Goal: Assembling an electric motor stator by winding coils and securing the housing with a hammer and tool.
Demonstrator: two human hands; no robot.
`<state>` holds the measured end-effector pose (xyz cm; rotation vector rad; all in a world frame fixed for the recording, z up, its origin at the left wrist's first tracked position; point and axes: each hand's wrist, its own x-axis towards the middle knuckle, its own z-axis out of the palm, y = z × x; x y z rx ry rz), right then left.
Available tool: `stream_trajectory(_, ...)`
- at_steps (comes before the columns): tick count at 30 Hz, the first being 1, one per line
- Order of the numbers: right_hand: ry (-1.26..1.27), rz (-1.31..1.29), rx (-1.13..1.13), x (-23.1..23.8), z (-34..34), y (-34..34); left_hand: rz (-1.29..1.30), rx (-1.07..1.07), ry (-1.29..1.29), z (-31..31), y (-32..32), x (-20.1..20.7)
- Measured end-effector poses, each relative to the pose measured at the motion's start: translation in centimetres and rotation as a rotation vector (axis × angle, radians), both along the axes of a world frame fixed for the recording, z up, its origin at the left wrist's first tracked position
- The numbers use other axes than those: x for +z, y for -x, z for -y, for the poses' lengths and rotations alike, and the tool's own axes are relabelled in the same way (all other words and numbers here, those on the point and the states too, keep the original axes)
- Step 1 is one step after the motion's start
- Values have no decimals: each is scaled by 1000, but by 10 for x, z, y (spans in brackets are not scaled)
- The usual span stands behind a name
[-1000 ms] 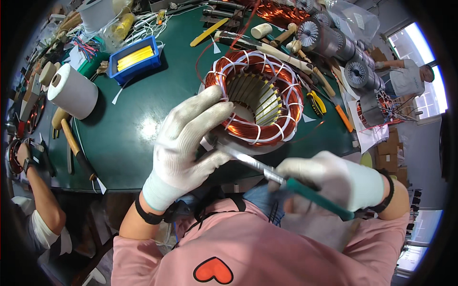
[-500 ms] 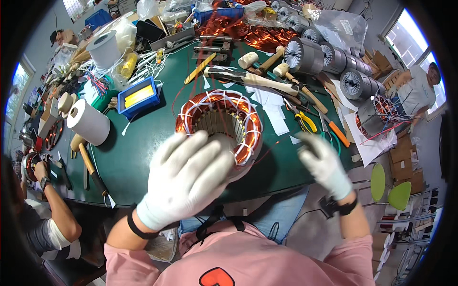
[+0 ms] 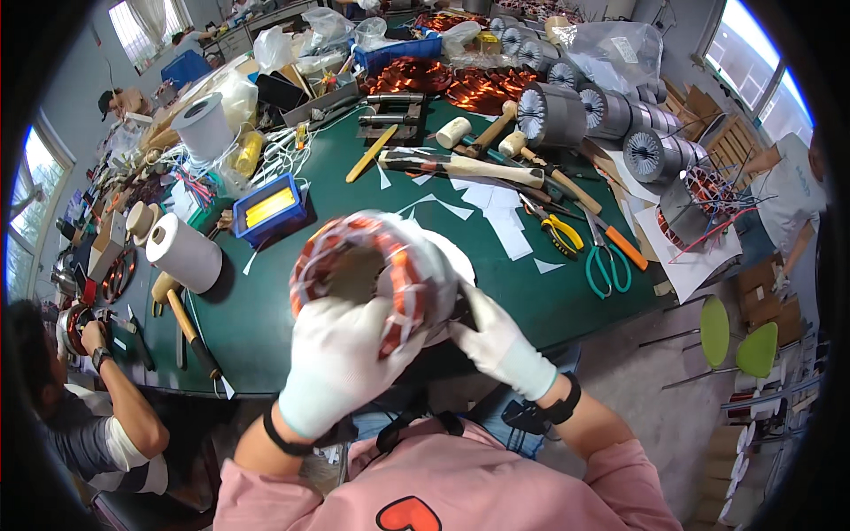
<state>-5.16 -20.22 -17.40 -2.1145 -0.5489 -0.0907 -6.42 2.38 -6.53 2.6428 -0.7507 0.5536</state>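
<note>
A motor stator (image 3: pixel 407 265), with copper windings laced in white cord, is tilted to the left over the bench in front of me. It is blurred by motion. My left hand (image 3: pixel 341 358), in a white glove, grips the near edge of its winding ring, the fingertips hidden over the rim. Gloved in white too, my right hand (image 3: pixel 505 345) holds the stator low on its right side, with the fingers partly out of sight behind it. Behind the stator, a white round surface (image 3: pixel 453 255) shows on the bench.
On the green bench (image 3: pixel 522 301) lie scissors (image 3: pixel 609 270), yellow pliers (image 3: pixel 562 234), mallets (image 3: pixel 454 133) and paper scraps (image 3: pixel 503 221). A blue tray (image 3: pixel 270 211) and white spool (image 3: pixel 184 254) stand left. Steel cores (image 3: pixel 553 115) line the back right. A co-worker (image 3: pixel 106 416) sits at left.
The stator, upright before, is now tilted left. My left hand has closed on its rim, and my right hand has come in from the right to its side.
</note>
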Motion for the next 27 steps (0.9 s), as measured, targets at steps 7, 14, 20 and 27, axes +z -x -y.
stream_trajectory(7, -89, 175, 127, 61, -66, 0, 36, 505, 865, -55, 74, -100)
stream_trajectory(14, -320, -56, 310, 69, -60, -9, -288, 545, 1688, -78, 44, -73)
stream_trajectory(20, -999, -358, 435, 148, -5, 4, -322, 550, 1816, -154, 8, -62)
stream_trajectory(27, -522, -564, 1159, 203, 33, -27, -541, 232, 1483, -264, -17, -89)
